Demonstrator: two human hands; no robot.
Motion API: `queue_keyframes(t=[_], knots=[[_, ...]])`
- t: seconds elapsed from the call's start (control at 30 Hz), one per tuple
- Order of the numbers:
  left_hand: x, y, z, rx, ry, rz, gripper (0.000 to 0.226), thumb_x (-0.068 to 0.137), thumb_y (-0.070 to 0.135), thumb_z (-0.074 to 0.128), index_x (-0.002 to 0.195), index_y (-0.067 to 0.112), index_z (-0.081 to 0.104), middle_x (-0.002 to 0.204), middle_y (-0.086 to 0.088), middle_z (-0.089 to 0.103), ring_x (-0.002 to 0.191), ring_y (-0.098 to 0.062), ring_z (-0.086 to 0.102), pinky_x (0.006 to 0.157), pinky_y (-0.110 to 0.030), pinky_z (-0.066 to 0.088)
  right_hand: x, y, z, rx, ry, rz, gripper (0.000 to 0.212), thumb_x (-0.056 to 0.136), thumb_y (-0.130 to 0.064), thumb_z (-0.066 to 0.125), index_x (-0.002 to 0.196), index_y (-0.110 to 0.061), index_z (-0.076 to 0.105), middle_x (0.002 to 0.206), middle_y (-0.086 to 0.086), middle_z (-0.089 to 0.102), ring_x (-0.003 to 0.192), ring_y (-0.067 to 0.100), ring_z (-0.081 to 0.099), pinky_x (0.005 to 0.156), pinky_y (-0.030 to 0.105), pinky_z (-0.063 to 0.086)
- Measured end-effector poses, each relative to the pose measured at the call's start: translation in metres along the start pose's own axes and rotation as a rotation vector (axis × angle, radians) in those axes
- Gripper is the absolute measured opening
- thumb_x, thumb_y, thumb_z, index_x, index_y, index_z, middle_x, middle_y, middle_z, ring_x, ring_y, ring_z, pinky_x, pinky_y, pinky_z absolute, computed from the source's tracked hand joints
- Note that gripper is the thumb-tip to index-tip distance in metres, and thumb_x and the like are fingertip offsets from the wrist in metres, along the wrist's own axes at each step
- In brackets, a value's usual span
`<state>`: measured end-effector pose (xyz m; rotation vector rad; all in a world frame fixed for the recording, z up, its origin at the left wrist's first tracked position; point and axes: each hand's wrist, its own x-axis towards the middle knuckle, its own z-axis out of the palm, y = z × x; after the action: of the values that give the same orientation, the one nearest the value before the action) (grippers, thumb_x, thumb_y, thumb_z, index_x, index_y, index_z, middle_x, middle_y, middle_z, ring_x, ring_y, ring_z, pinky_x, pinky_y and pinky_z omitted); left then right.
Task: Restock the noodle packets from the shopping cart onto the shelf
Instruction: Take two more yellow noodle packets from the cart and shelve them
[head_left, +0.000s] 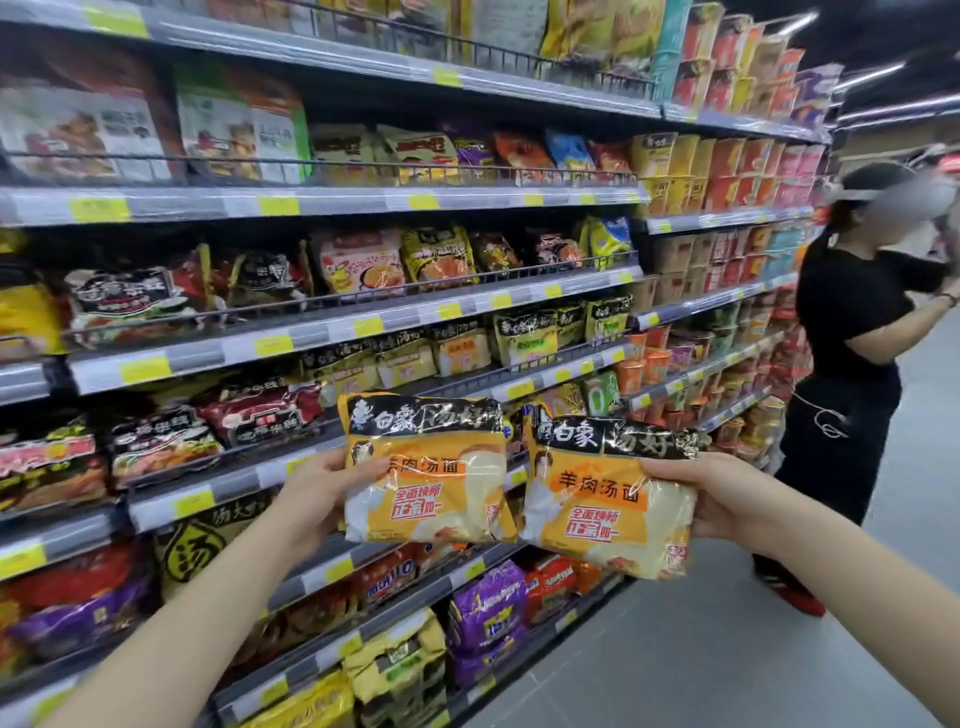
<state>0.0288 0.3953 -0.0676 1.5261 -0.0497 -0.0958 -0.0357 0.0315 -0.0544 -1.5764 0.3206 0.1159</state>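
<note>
Head view, 2 packets in hand, cart not in view. Left hand (317, 491) grips the left edge of an orange-and-white plastic noodle packet with a black top band (428, 470), thumb across its front face, fingers curled behind. Right hand (727, 501) grips the right edge of a second, matching orange-and-white noodle packet (608, 493) the same way. Both packets are held upright with print facing the camera, long axes roughly vertical, inner edges touching or just overlapping between the hands; the right one tilts slightly clockwise and sits a little lower. The matching row of orange-and-white packets on the grey metal shelf (405, 358) lies above and beyond the hands, slightly nearer the left hand. Judgement: the next move calls for lifting up and forward over the wire front rail (467, 371); left packet has the shorter path. A person in black clothing (852, 332) stands well apart beyond the right hand.
</note>
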Motion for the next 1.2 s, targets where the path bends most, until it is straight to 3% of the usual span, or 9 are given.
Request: queue_keyframes(t=[0.1, 0.27, 0.4, 0.6, 0.73, 0.9, 1.07, 1.13, 1.2], knots=[[0.045, 0.001, 0.012, -0.015, -0.017, 0.003, 0.016, 0.082, 0.009, 0.066, 0.096, 0.001, 0.064, 0.089, -0.013, 0.074, 0.07, -0.021, 0.072, 0.053, -0.027, 0.056, 0.045, -0.011, -0.012, 0.006, 0.017, -0.002, 0.042, 0.081, -0.02, 0.071, 0.116, 0.002, 0.062, 0.099, 0.016, 0.074, 0.096, 0.032, 0.069, 0.091, 0.046, 0.052], [0.107, 0.008, 0.021, -0.042, -0.036, 0.009, 0.034, 0.069, 0.013, 0.071, 0.099, -0.001, 0.063, 0.091, -0.017, 0.073, 0.072, -0.024, 0.071, 0.057, -0.03, 0.056, 0.107, -0.038, -0.019, -0.013, 0.023, -0.012, 0.039, 0.083, -0.018, 0.07, 0.115, 0.002, 0.061, 0.093, 0.014, 0.075, 0.079, 0.026, 0.073, 0.074, 0.038, 0.058], [0.159, 0.012, 0.025, -0.052, -0.016, 0.02, 0.033, 0.07, 0.011, 0.072, 0.099, -0.002, 0.064, 0.095, -0.02, 0.072, 0.075, -0.027, 0.071, 0.061, -0.033, 0.058, 0.158, -0.057, -0.019, -0.005, 0.022, -0.016, 0.04, 0.083, -0.018, 0.07, 0.116, 0.003, 0.061, 0.098, 0.016, 0.074, 0.092, 0.031, 0.07, 0.09, 0.046, 0.053], [0.214, 0.009, 0.035, -0.07, 0.04, 0.018, 0.01, 0.081, 0.002, 0.067, 0.086, 0.006, 0.059, 0.074, -0.007, 0.075, 0.061, -0.016, 0.071, 0.046, -0.023, 0.053, 0.221, -0.07, -0.021, -0.043, 0.014, -0.02, 0.046, 0.082, -0.022, 0.071, 0.119, 0.002, 0.06, 0.095, 0.014, 0.075, 0.087, 0.03, 0.07, 0.084, 0.043, 0.055], [0.244, 0.002, 0.036, -0.064, 0.049, 0.016, 0.008, 0.081, 0.002, 0.066, 0.086, 0.004, 0.06, 0.083, -0.009, 0.074, 0.062, -0.012, 0.07, 0.046, -0.019, 0.051, 0.262, -0.078, -0.021, -0.042, 0.001, -0.037, 0.048, 0.08, -0.023, 0.073, 0.121, -0.001, 0.059, 0.097, 0.013, 0.075, 0.089, 0.03, 0.07, 0.094, 0.049, 0.051], [0.284, -0.009, 0.034, -0.052, 0.086, 0.006, 0.021, 0.079, 0.006, 0.069, 0.097, -0.004, 0.064, 0.09, -0.013, 0.074, 0.069, -0.015, 0.072, 0.051, -0.021, 0.053, 0.32, -0.084, -0.018, -0.036, -0.015, -0.021, 0.05, 0.079, -0.019, 0.074, 0.121, 0.002, 0.057, 0.099, 0.016, 0.074, 0.085, 0.029, 0.069, 0.082, 0.043, 0.055], [0.326, -0.023, 0.036, -0.029, 0.11, 0.007, 0.02, 0.077, 0.012, 0.071, 0.092, 0.0, 0.067, 0.087, -0.01, 0.074, 0.073, -0.014, 0.07, 0.061, -0.026, 0.055, 0.38, -0.098, -0.02, -0.11, -0.132, -0.019, 0.021, 0.085, -0.021, 0.067, 0.097, -0.003, 0.067, 0.082, 0.011, 0.075, 0.069, 0.022, 0.07, 0.06, 0.029, 0.054], [0.341, -0.025, 0.036, -0.037, 0.13, -0.002, 0.041, 0.067, 0.02, 0.076, 0.101, -0.001, 0.066, 0.096, -0.014, 0.073, 0.088, -0.026, 0.069, 0.08, -0.04, 0.052, 0.404, -0.104, -0.022, -0.128, -0.166, -0.022, 0.025, 0.084, -0.022, 0.068, 0.099, -0.001, 0.067, 0.088, 0.014, 0.075, 0.08, 0.028, 0.07, 0.075, 0.038, 0.056], [0.353, -0.025, 0.036, -0.045, 0.149, -0.007, 0.052, 0.06, 0.024, 0.081, 0.103, -0.002, 0.066, 0.1, -0.018, 0.072, 0.094, -0.034, 0.064, 0.084, -0.047, 0.047, 0.43, -0.11, -0.023, -0.144, -0.207, -0.013, 0.032, 0.082, -0.022, 0.069, 0.103, 0.002, 0.067, 0.098, 0.019, 0.073, 0.094, 0.033, 0.069, 0.092, 0.049, 0.051]])
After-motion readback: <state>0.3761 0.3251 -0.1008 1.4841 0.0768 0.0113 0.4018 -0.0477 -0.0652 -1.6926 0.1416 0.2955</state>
